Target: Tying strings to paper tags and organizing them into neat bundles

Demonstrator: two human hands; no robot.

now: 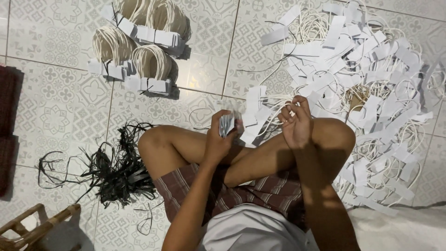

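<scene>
I sit cross-legged on a patterned tile floor. My left hand (219,136) grips a small stack of white paper tags (227,123) above my knees. My right hand (295,122) pinches cream strings (274,122) that trail off a loose tag at the edge of a big heap. That heap of white tags with cream string loops (367,79) spreads over the floor to the right, in front of my right knee.
Several tied bundles of strung tags (139,51) lie at the upper left. A tangle of black plastic strips (114,169) sits by my left leg. A wooden stool corner (35,227) shows at the bottom left, dark cloth (7,121) at the left edge.
</scene>
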